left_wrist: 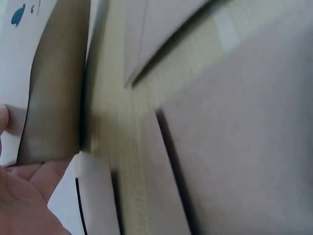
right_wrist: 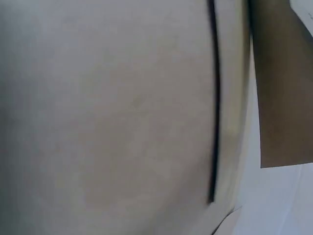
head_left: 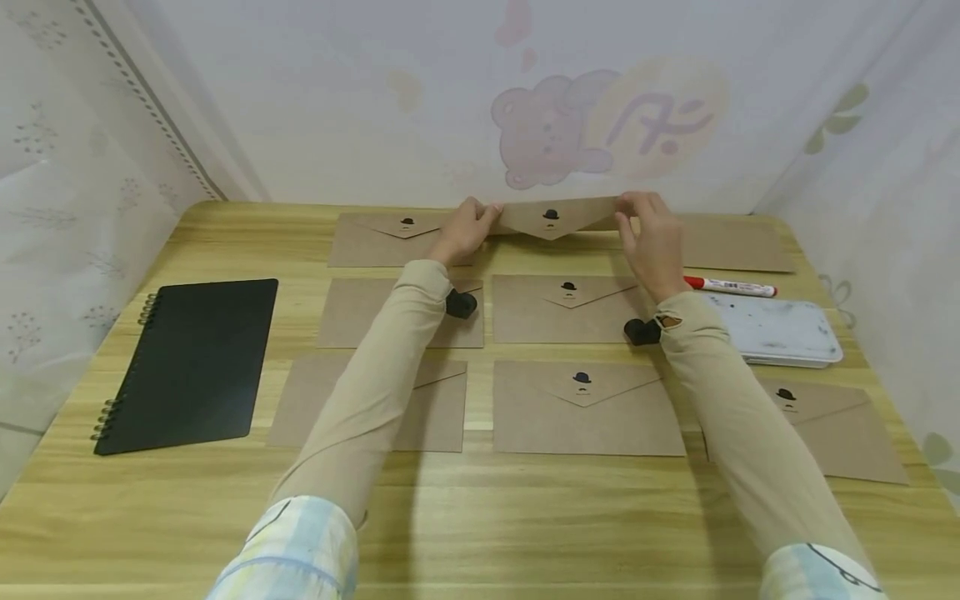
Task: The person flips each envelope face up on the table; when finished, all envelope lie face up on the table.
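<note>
A brown paper envelope with a printed bowler hat on its flap is held up by both hands at the back middle of the table. My left hand pinches its left end, with the thumb in front in the left wrist view, where the envelope bows outward. At its right end, my right hand grips the corner between thumb and fingers. The right wrist view shows the envelope's edge but not that hand. Just below lies another flapped envelope, flat on the wood.
More envelopes lie in rows, including a back left one and a back right one. On the left is a black spiral notebook. A red-capped marker and a whitish flat case are at right. A curtain hangs behind.
</note>
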Demonstrator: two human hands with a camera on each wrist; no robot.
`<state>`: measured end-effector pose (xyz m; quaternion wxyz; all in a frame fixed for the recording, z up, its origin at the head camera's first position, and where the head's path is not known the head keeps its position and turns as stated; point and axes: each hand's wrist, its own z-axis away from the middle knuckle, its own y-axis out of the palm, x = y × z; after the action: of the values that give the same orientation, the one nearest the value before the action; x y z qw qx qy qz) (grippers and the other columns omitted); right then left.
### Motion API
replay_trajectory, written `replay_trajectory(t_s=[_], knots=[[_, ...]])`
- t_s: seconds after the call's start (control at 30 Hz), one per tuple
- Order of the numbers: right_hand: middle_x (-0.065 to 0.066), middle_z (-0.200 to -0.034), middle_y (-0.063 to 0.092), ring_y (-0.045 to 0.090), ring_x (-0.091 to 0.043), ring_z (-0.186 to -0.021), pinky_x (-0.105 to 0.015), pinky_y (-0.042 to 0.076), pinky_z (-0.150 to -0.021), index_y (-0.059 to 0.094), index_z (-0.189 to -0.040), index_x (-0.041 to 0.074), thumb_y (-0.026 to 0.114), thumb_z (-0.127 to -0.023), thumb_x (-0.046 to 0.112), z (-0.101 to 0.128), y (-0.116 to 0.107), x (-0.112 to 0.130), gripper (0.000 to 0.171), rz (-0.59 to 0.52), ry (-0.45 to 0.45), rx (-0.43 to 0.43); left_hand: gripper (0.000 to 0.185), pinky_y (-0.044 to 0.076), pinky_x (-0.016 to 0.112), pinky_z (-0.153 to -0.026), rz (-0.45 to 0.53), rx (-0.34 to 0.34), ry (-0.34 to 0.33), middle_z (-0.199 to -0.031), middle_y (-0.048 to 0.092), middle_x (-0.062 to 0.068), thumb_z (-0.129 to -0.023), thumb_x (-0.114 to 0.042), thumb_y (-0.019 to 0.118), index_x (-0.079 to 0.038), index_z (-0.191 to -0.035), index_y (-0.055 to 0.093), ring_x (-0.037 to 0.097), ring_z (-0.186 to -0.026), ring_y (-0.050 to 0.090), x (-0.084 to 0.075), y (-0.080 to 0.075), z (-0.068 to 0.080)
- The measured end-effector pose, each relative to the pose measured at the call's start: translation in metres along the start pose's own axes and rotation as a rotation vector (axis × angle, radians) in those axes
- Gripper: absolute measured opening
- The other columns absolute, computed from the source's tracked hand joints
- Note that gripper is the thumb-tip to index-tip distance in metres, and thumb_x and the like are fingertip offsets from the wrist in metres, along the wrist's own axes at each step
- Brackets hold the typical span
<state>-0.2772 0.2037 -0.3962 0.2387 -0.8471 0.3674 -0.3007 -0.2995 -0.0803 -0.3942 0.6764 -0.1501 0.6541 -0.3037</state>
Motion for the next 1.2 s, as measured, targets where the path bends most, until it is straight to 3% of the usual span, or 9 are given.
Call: replay_trajectory(t_s=[0.17,0.27,0.4,0.57,0.67,0.83,0.93,1.07,1.2], knots=[[-0.019,-0.092,0.056,0.058,-0.031,-0.077,-0.041,0.045,-0.068,0.061,-0.1,-0.002,0.061,-0.088,0.002,0.001,0.005,0.004,0.013,0.003,0.034,-0.036,0.048,0.039,0.034,-0.081,0.003,-0.057,-0.044,-0.107,0.048,0.01,-0.098,-0.048,0.034,-0.003,-0.116,0.038,0.022,-0.093,0.047,-0.009,0.0,0.003],[-0.019,-0.092,0.055,0.057,-0.031,-0.075,-0.041,0.043,-0.066,0.063,-0.103,0.0,0.06,-0.089,0.003,-0.001,0.006,0.006,0.015,0.0,0.068,-0.06,0.042,0.039,0.034,-0.079,0.004,-0.131,0.007,-0.098,0.051,0.01,-0.1,-0.041,0.034,-0.004,-0.119,0.029,0.023,-0.086,0.05,-0.014,0.003,0.001],[-0.02,-0.092,0.056,0.057,-0.031,-0.073,-0.039,0.04,-0.064,0.066,-0.106,0.001,0.059,-0.089,0.001,-0.002,0.003,0.005,0.018,-0.004,0.093,-0.077,0.02,0.035,0.031,-0.064,0.004,-0.277,0.16,-0.073,0.044,0.006,-0.101,-0.019,0.035,-0.007,-0.113,0.023,0.022,-0.066,0.046,-0.017,0.007,-0.003],[-0.02,-0.09,0.056,0.053,-0.031,-0.069,-0.037,0.036,-0.06,0.07,-0.106,0.005,0.06,-0.087,-0.002,0.0,0.002,0.003,0.022,-0.013,0.111,-0.101,0.012,0.038,0.029,-0.064,-0.084,-0.396,0.41,-0.078,0.048,0.011,-0.094,0.004,0.044,-0.001,-0.102,0.037,0.023,-0.071,0.048,-0.019,0.003,-0.006],[-0.021,-0.092,0.056,0.052,-0.032,-0.071,-0.039,0.036,-0.063,0.069,-0.107,0.005,0.059,-0.087,-0.002,0.002,0.002,0.0,0.023,-0.001,0.127,-0.087,0.009,0.041,0.031,-0.079,-0.184,-0.332,0.435,-0.094,0.055,0.015,-0.09,0.003,0.052,0.002,-0.1,0.05,0.025,-0.088,0.051,-0.021,0.002,-0.004],[-0.023,-0.109,0.05,0.054,-0.037,-0.084,-0.052,0.036,-0.075,0.059,-0.124,0.006,0.06,-0.089,0.013,0.002,0.001,-0.003,0.035,0.115,0.153,0.093,0.03,0.029,0.042,-0.097,-0.409,-0.182,0.3,-0.121,0.047,0.012,-0.088,-0.015,0.062,-0.006,-0.116,0.056,0.028,-0.115,0.037,-0.022,0.003,0.002],[-0.026,-0.119,0.041,0.051,-0.041,-0.094,-0.057,0.035,-0.079,0.048,-0.134,0.008,0.066,-0.084,0.022,0.001,0.001,-0.004,0.055,0.149,0.177,0.231,0.044,0.019,0.047,-0.099,-0.498,-0.121,0.279,-0.132,0.037,0.012,-0.087,-0.02,0.066,-0.01,-0.127,0.051,0.029,-0.123,0.025,-0.022,0.003,0.003],[-0.029,-0.129,0.027,0.046,-0.044,-0.096,-0.056,0.04,-0.077,0.034,-0.143,0.009,0.071,-0.079,0.017,0.002,0.001,-0.002,0.074,0.128,0.243,0.358,0.06,0.016,0.049,-0.098,-0.572,-0.057,0.279,-0.139,0.028,0.015,-0.085,-0.024,0.067,-0.013,-0.139,0.041,0.031,-0.127,0.017,-0.023,0.004,0.004],[-0.029,-0.136,0.015,0.046,-0.045,-0.097,-0.052,0.045,-0.078,0.031,-0.143,0.005,0.07,-0.081,0.007,0.004,0.003,0.002,0.074,0.068,0.34,0.423,0.066,0.015,0.05,-0.099,-0.622,0.003,0.253,-0.144,0.023,0.017,-0.087,-0.028,0.065,-0.016,-0.144,0.034,0.032,-0.13,0.015,-0.023,0.005,0.005]])
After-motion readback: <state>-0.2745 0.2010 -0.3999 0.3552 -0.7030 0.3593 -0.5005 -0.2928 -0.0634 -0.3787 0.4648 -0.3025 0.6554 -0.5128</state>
